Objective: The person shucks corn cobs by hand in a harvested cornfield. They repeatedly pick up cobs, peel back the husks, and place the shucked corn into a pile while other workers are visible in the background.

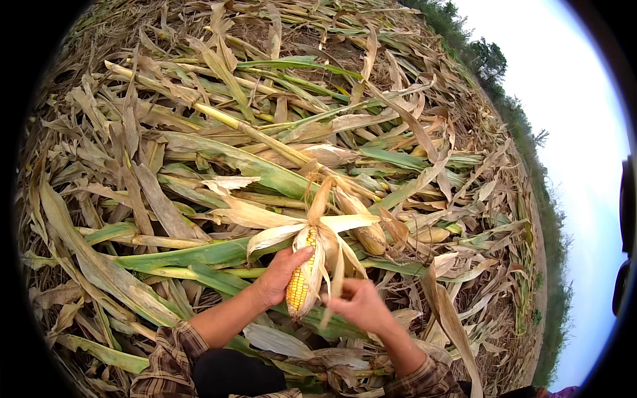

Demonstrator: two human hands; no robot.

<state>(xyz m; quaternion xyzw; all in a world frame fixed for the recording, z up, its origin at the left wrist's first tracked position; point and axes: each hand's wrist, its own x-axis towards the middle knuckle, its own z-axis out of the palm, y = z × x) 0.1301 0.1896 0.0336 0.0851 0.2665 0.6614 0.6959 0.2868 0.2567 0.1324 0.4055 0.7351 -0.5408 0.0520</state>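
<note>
A corn ear (298,285) with yellow kernels stands tilted in front of me, its pale dry husk (318,229) peeled open and fanned out at the far end. My left hand (279,275) is closed around the ear from the left, thumb lying across the kernels. On the other side, my right hand (361,305) is closed, its fingertips at a loose strip of husk beside the ear; that strip is slightly smeared by motion. Some husk still covers the ear's right side and its near tip.
Cut corn stalks (245,129) and dry leaves cover the ground all around. Just beyond the peeled ear lies an ear in its husk (368,235), with another husked ear (328,156) farther back. Green bushes (488,63) line the field's right edge.
</note>
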